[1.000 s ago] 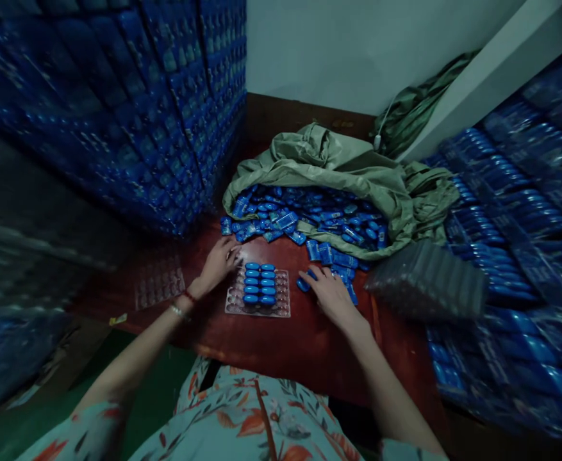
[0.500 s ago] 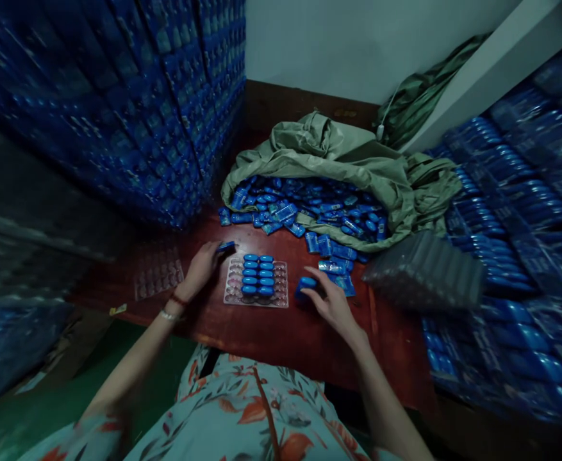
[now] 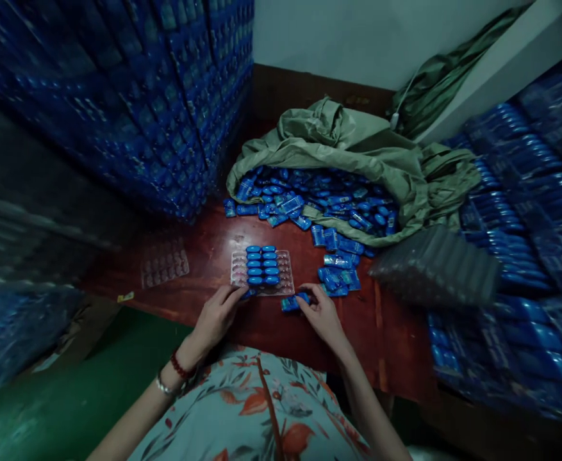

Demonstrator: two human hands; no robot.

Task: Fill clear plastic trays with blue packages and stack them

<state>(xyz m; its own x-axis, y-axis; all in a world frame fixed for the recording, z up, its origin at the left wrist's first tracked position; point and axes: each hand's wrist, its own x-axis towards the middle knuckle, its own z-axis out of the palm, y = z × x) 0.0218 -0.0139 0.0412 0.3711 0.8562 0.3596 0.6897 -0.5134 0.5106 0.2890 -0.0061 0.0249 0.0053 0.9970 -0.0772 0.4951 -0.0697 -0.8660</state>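
Note:
A clear plastic blister tray (image 3: pixel 287 272) lies in front of me, with two columns of blue oval packs (image 3: pixel 263 263) in its middle cavities and pink-looking cavities at both sides. My left hand (image 3: pixel 219 312), closed at the fingertips, pinches a small blue pack (image 3: pixel 248 294) at the tray's near left edge. Its fingers partly cover that pack. Just right of the tray's near corner, my right hand (image 3: pixel 320 310) grips another blue pack (image 3: pixel 290 303) between thumb and fingers, low over the red tabletop (image 3: pixel 261 323).
A green cloth sack (image 3: pixel 348 134) spills loose blue packs (image 3: pixel 341 275) onto the table. At right stand stacked clear trays (image 3: pixel 434 269) and wrapped blue packs (image 3: pixel 525 211). A second blister tray (image 3: pixel 165 262) lies left, below a tall blue stack (image 3: pixel 165 115).
My left hand has moved right and nearer to me, bringing its blue pack to the tray's near edge. My right hand has shifted slightly nearer with its pack.

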